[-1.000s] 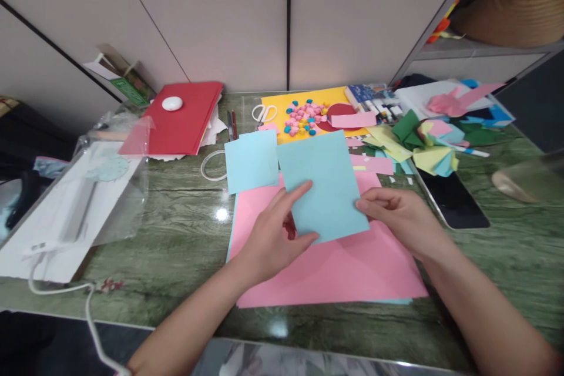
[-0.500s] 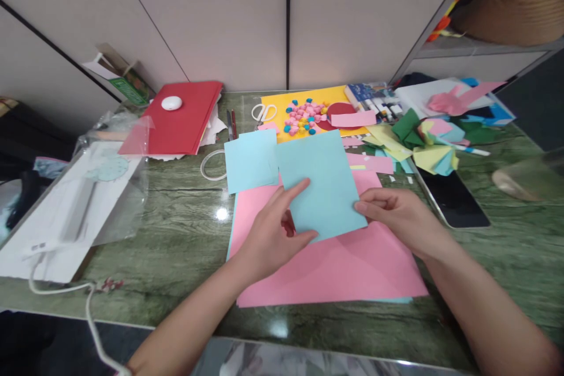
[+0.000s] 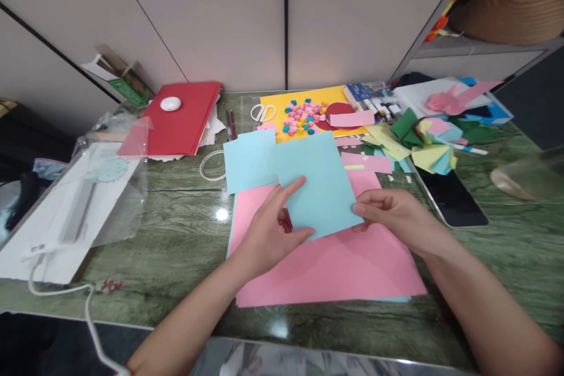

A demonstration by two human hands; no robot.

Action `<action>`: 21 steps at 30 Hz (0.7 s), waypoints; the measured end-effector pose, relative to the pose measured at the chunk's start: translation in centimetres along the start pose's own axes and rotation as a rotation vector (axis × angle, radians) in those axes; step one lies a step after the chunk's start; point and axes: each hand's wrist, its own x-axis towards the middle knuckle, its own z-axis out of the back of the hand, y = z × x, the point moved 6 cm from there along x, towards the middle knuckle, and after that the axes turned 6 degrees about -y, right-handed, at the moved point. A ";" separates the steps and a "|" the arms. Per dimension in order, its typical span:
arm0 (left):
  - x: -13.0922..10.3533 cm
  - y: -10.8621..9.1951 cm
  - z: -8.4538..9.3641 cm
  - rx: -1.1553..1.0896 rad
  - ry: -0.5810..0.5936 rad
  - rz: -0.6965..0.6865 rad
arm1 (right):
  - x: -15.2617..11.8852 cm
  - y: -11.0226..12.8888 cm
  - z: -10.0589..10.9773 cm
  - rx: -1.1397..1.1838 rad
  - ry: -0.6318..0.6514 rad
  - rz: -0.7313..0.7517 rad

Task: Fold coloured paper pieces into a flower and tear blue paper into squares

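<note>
Left fingers (image 3: 294, 187) over blue sheet (image 3: 324, 188), right fingers (image 3: 365, 209) pinching its right edge

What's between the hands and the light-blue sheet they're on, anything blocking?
Nothing visible. The left hand has its index finger and thumb over the front of the light-blue sheet; the right hand pinches its lower right edge. The pink paper lies beneath, outside both contacts.

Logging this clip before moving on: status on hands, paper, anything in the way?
Left hand touching blue sheet. Right hand pinching its right edge. Sheet over pink paper. Phone at right, apart from both hands.
</note>
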 end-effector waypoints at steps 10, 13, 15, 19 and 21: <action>0.0 0.1 0.0 -0.034 0.002 0.023 | -0.1 0.0 0.0 0.020 0.004 -0.006; -0.1 0.1 -0.1 -0.039 0.005 0.026 | -0.1 0.1 -0.2 0.030 0.015 -0.001; -0.1 0.1 0.0 -0.042 0.002 0.023 | -0.1 0.2 -0.2 0.026 0.014 0.001; -0.1 0.1 0.0 -0.041 -0.008 0.017 | -0.1 0.2 0.0 0.002 0.008 0.004; -0.1 0.1 0.0 -0.039 -0.011 0.012 | -0.1 0.2 -0.1 -0.003 0.018 0.012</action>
